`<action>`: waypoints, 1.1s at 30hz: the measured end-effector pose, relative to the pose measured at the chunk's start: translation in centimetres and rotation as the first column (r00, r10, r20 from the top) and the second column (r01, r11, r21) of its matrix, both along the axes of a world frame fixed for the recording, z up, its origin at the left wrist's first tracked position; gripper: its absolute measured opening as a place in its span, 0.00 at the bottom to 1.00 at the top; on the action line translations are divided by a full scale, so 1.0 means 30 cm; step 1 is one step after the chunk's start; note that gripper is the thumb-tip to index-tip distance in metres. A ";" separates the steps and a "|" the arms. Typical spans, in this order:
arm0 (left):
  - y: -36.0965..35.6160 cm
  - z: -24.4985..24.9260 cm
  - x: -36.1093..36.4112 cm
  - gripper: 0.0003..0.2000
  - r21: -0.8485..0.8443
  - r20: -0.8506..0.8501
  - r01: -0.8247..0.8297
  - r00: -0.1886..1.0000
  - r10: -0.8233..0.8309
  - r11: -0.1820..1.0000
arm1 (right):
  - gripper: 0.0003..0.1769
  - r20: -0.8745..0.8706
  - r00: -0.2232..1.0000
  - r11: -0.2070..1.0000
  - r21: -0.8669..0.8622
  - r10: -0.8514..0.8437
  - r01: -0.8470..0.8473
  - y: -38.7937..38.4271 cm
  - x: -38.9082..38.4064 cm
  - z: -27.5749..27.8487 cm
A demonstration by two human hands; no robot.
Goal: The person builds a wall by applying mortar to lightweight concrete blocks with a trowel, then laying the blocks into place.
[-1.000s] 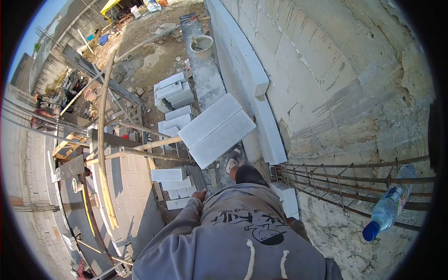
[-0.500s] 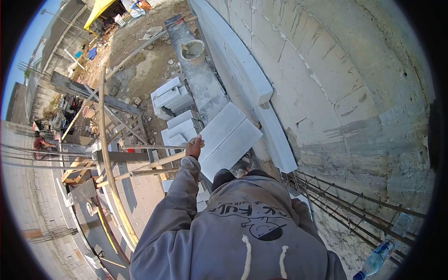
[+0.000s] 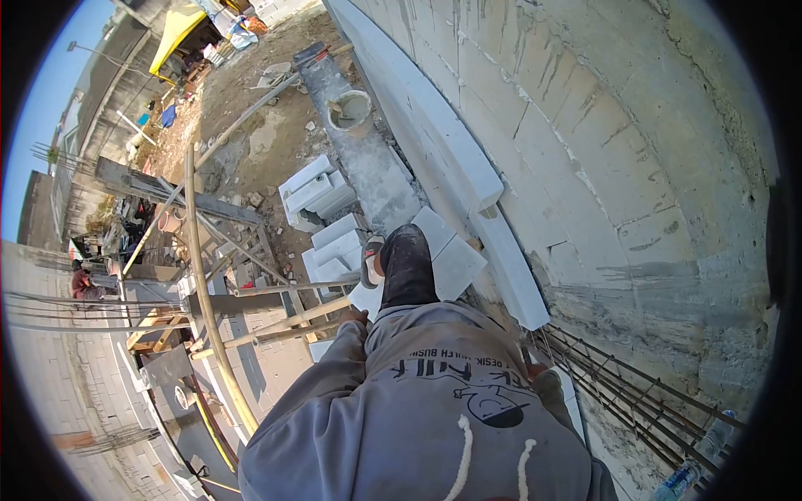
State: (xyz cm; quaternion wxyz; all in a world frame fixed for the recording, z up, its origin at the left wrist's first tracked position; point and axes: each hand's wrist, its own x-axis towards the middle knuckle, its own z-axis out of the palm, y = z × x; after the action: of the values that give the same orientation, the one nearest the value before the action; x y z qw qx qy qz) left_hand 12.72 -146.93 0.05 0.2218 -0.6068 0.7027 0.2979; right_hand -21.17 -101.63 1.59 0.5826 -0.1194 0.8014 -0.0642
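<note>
My left hand (image 3: 354,316) is low beside the end of a bamboo pole (image 3: 288,324), at the edge of a pale board (image 3: 455,265); its fingers are mostly hidden. Part of my right hand (image 3: 535,368) shows at the sleeve's end, near the wall and the steel bars, with its fingers hidden. My raised knee in dark trousers (image 3: 409,263) covers much of the board, and my sandalled foot (image 3: 373,260) rests at its left side. White blocks (image 3: 317,192) are stacked beyond the foot.
A bucket of grey mortar (image 3: 351,113) stands on a long grey plank (image 3: 376,179). The block wall (image 3: 576,167) rises on the right, with rebar (image 3: 626,388) and a plastic bottle (image 3: 681,480) below. Bamboo scaffolding (image 3: 200,267) stands left; a person (image 3: 83,284) sits far left.
My left hand has left the board's upper left edge and moved down toward my body. My left knee and foot have come forward over the board. The view has shifted slightly.
</note>
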 end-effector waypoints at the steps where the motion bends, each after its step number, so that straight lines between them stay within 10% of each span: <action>1: -0.063 0.122 -0.100 0.20 -0.037 0.091 -0.194 0.976 0.197 0.980 | 0.18 0.001 1.000 0.999 0.030 -0.026 0.026 -0.034 0.008 0.049; 4: -0.278 0.169 -0.271 0.22 -0.075 0.054 -0.310 0.948 0.314 0.948 | 0.15 -0.048 0.932 0.898 0.254 -0.360 0.360 -0.145 0.030 0.044; 10: -0.691 -0.101 -0.572 0.22 -0.189 -0.287 -0.265 0.936 0.205 0.946 | 0.19 -0.080 0.933 0.876 0.323 -0.352 0.358 -0.668 -0.101 0.091; 12: -0.824 -0.231 -0.606 0.22 -0.170 -0.298 -0.153 0.950 0.097 0.974 | 0.22 0.054 0.950 0.932 0.183 0.307 -0.312 -0.800 -0.159 -0.115; 16: -1.175 -0.120 -0.750 0.25 0.103 -0.232 -0.175 0.953 0.195 0.979 | 0.32 -0.090 0.991 0.964 0.254 0.098 -0.073 -1.528 -0.236 0.019; 20: -1.524 -0.307 -0.724 0.24 0.279 -0.505 -0.361 0.733 0.455 0.890 | 0.31 -0.117 0.960 0.967 0.066 0.254 -0.248 -2.013 -0.312 -0.263; 22: -1.713 -0.452 -0.716 0.24 0.229 -0.423 -0.400 0.781 0.460 0.888 | 0.30 0.232 0.970 0.971 0.237 -0.077 0.020 -2.325 -0.336 -0.391; 24: -1.848 -0.904 -0.593 0.24 0.180 -0.409 -0.555 0.708 0.575 0.812 | 0.29 -0.063 0.918 0.920 0.037 0.391 -0.390 -2.554 -0.324 -0.660; 26: -2.088 -0.931 -0.681 0.25 0.002 -0.429 -0.584 0.733 0.528 0.812 | 0.26 -0.139 0.865 0.874 0.016 0.482 -0.485 -2.830 -0.322 -0.914; 28: -2.309 -1.030 -0.762 0.30 0.313 -0.543 -0.776 0.326 0.774 0.547 | 0.22 -0.197 0.811 0.831 0.038 0.551 -0.555 -3.107 -0.325 -1.091; 33: -2.724 -1.126 -0.952 0.37 0.399 -0.507 -0.759 0.285 0.813 0.515 | 0.35 -0.425 0.609 0.653 -0.053 0.670 -0.755 -3.472 -0.303 -1.460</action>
State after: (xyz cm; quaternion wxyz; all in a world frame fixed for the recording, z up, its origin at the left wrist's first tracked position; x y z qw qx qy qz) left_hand -15.85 -228.64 -33.73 -0.1843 -0.7204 0.3284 0.5824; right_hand -30.25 -205.78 -42.21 0.3803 -0.5055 0.7670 0.1072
